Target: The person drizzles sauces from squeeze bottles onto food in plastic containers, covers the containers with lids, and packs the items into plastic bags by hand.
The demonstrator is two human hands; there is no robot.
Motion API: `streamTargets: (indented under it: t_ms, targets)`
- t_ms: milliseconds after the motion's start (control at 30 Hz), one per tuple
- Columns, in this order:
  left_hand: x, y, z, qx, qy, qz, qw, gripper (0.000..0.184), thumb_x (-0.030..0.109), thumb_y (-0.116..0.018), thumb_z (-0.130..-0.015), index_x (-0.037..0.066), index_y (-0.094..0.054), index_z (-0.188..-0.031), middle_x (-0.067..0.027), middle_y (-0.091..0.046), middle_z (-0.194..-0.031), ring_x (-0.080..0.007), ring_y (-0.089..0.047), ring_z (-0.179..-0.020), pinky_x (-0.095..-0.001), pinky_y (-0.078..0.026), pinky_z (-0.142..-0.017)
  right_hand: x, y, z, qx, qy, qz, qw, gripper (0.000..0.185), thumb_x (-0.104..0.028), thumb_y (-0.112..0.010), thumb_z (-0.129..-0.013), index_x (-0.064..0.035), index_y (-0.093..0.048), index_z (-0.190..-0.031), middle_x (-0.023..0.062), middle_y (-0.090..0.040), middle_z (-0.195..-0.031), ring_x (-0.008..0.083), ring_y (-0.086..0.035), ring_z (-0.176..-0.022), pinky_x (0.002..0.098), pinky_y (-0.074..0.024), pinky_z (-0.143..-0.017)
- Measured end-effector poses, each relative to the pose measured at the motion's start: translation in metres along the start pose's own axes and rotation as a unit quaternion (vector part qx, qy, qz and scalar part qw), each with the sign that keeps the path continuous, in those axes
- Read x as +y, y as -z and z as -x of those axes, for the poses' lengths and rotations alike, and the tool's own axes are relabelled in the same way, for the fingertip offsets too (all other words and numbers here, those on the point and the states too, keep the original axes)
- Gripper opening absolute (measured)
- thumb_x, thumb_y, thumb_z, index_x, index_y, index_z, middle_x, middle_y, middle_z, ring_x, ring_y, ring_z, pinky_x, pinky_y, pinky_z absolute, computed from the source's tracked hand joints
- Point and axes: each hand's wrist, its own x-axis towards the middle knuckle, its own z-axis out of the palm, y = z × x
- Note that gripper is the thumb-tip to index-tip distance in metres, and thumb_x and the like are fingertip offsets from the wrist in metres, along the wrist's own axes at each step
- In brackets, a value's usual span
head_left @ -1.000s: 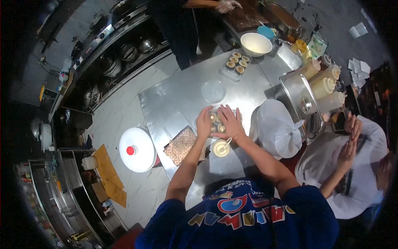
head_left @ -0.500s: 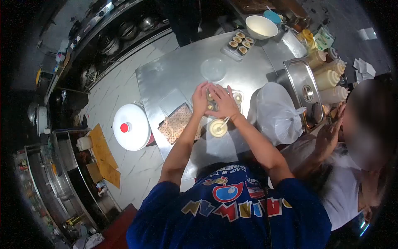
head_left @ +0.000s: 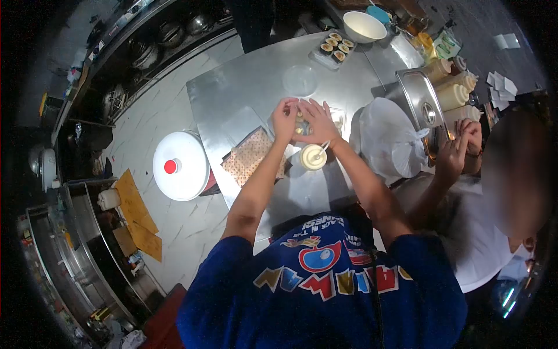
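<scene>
Over a clear tray of sushi rolls (head_left: 301,127) on the steel table, my two hands lean in close together. My left hand (head_left: 284,120) is at the tray's left side, its fingers curled inward; what they pinch, if anything, is hidden. My right hand (head_left: 317,123) lies across the right part of the tray with its fingers stretched out. The hands cover most of the rolls. Just below them stands a small cup of pale sauce (head_left: 313,157) with a white spoon in it. A brown dotted sheet (head_left: 247,158) lies near my left forearm.
A clear round lid (head_left: 299,81), another tray of sushi rolls (head_left: 333,49) and a white bowl (head_left: 365,27) sit farther back. To the right are a tied white bag (head_left: 388,136), a steel pan (head_left: 428,110), squeeze bottles (head_left: 452,96) and a co-worker (head_left: 482,232).
My left hand's fingers have curled in more, while my right hand stays over the tray. The co-worker's hands have come together beside the steel pan. The view has shifted slightly.
</scene>
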Motion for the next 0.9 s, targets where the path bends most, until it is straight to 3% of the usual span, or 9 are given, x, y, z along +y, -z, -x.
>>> streamTargets:
  t_ms: [67, 100, 233, 367, 467, 567, 667, 767, 900]
  targets:
    - [0.000, 0.000, -0.001, 0.004, -0.017, -0.018, 1.000, 0.016, 0.005, -0.064, -0.096, 0.004, -0.072, -0.109, -0.0086, -0.075, -0.095, -0.0165, -0.071, -0.085, -0.0305, -0.056, -0.079, 0.003, 0.013, -0.001, -0.021, -0.017, -0.045, 0.999, 0.103, -0.066, -0.074, -0.078, -0.0033, -0.044, -0.154, 0.0139, -0.041, -0.162, 0.0371, -0.031, -0.152, 0.0615, -0.0142, -0.124]
    - [0.002, 0.000, -0.005, -0.003, -0.022, -0.026, 0.999, 0.016, 0.006, -0.063, -0.097, 0.004, -0.072, -0.110, -0.0087, -0.075, -0.095, -0.0159, -0.070, -0.084, -0.0304, -0.055, -0.078, -0.003, 0.028, 0.005, -0.007, -0.054, -0.014, 0.998, 0.088, -0.057, -0.068, -0.089, -0.0016, -0.044, -0.154, 0.0168, -0.040, -0.162, 0.0382, -0.027, -0.154, 0.0619, -0.0128, -0.125]
    - [-0.007, 0.001, 0.000, -0.014, -0.022, -0.054, 0.998, 0.017, 0.009, -0.059, -0.101, 0.003, -0.072, -0.110, -0.0087, -0.074, -0.093, -0.0151, -0.069, -0.081, -0.0310, -0.054, -0.076, 0.019, 0.026, 0.037, 0.097, -0.192, 0.089, 0.973, 0.062, -0.035, -0.050, -0.104, -0.0006, -0.040, -0.155, 0.0191, -0.034, -0.165, 0.0413, -0.021, -0.156, 0.0624, -0.0109, -0.125]
    - [-0.018, -0.007, -0.003, -0.026, -0.003, -0.086, 0.996, 0.018, 0.009, -0.057, -0.101, 0.003, -0.072, -0.111, -0.0100, -0.073, -0.090, -0.0167, -0.066, -0.077, -0.0327, -0.052, -0.074, 0.035, 0.015, 0.043, 0.115, -0.210, 0.011, 0.971, 0.062, -0.035, -0.044, -0.106, 0.0005, -0.036, -0.157, 0.0187, -0.026, -0.169, 0.0439, -0.018, -0.156, 0.0616, -0.0086, -0.125]
    - [-0.020, -0.019, -0.006, 0.028, -0.098, -0.140, 0.985, 0.018, 0.010, -0.057, -0.100, 0.004, -0.071, -0.110, -0.0114, -0.072, -0.088, -0.0197, -0.065, -0.074, -0.0340, -0.051, -0.071, 0.043, 0.025, 0.029, 0.145, -0.247, 0.019, 0.958, 0.058, -0.033, -0.038, -0.109, 0.0008, -0.036, -0.156, 0.0190, -0.025, -0.169, 0.0431, -0.019, -0.156, 0.0590, -0.0081, -0.126]
    - [-0.011, -0.025, -0.005, 0.038, -0.001, -0.130, 0.991, 0.015, 0.010, -0.058, -0.094, 0.007, -0.071, -0.102, -0.0105, -0.067, -0.092, -0.0312, -0.063, -0.093, -0.0444, -0.047, -0.090, -0.016, 0.049, 0.048, 0.267, -0.219, -0.159, 0.925, 0.052, -0.029, -0.036, -0.110, 0.0020, -0.043, -0.151, 0.0208, -0.034, -0.164, 0.0380, -0.027, -0.154, 0.0513, -0.0156, -0.126]
    - [-0.015, -0.028, -0.008, 0.080, -0.090, -0.163, 0.979, 0.016, 0.008, -0.057, -0.095, 0.004, -0.069, -0.106, -0.0134, -0.070, -0.096, -0.0280, -0.066, -0.083, -0.0416, -0.051, -0.077, -0.039, 0.028, 0.094, 0.294, -0.235, -0.243, 0.894, 0.045, -0.024, -0.039, -0.110, 0.0025, -0.052, -0.144, 0.0210, -0.046, -0.157, 0.0344, -0.039, -0.148, 0.0433, -0.0255, -0.124]
    - [-0.012, -0.029, -0.005, 0.090, -0.120, -0.189, 0.970, 0.018, 0.007, -0.057, -0.094, 0.005, -0.067, -0.108, -0.0148, -0.070, -0.103, -0.0309, -0.068, -0.092, -0.0438, -0.052, -0.081, -0.045, 0.012, 0.132, 0.295, -0.280, -0.281, 0.869, 0.038, -0.018, -0.045, -0.108, 0.0020, -0.056, -0.139, 0.0209, -0.052, -0.150, 0.0353, -0.047, -0.142, 0.0415, -0.0336, -0.119]
    - [-0.001, -0.022, -0.004, -0.043, -0.073, -0.195, 0.977, 0.022, 0.011, -0.060, -0.095, 0.005, -0.066, -0.115, -0.0167, -0.069, -0.108, -0.0332, -0.069, -0.095, -0.0432, -0.053, -0.083, -0.043, 0.011, 0.140, 0.268, -0.244, -0.163, 0.917, 0.032, -0.012, -0.055, -0.103, 0.0025, -0.059, -0.131, 0.0204, -0.058, -0.141, 0.0363, -0.053, -0.134, 0.0420, -0.0382, -0.115]
